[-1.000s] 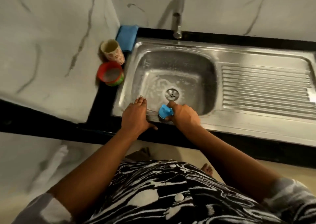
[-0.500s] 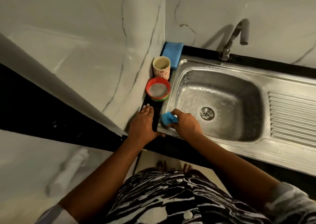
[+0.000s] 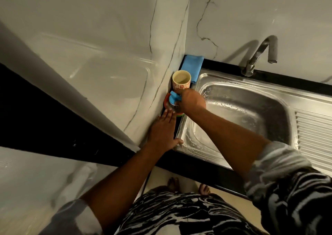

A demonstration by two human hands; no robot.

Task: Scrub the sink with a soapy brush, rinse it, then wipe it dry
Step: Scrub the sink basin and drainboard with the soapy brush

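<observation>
The right hand (image 3: 193, 101) grips the blue brush (image 3: 175, 97) over the red bowl (image 3: 166, 100), just left of the soapy sink (image 3: 242, 109) at frame centre. The left hand (image 3: 162, 132) lies flat, fingers straight, on the black tabletop (image 3: 224, 67) below.

Steel, blue and red against black and veined white

The sink (image 3: 251, 98) is silver steel, its drainboard (image 3: 314, 136) ridged in parallel lines, and the tap (image 3: 258, 55) is the same grey metal. The brush (image 3: 175, 97) is light blue, and the folded cloth (image 3: 193, 64) is a similar blue. The cup (image 3: 181, 81) is cream with small red-orange flowers. The bowl (image 3: 167, 97) has a red rim and a green lower edge. The tabletop (image 3: 224, 64) is black, the wall (image 3: 233, 19) is white marble with thin grey veins, and the garment (image 3: 179, 213) is black with wavy white streaks.
</observation>
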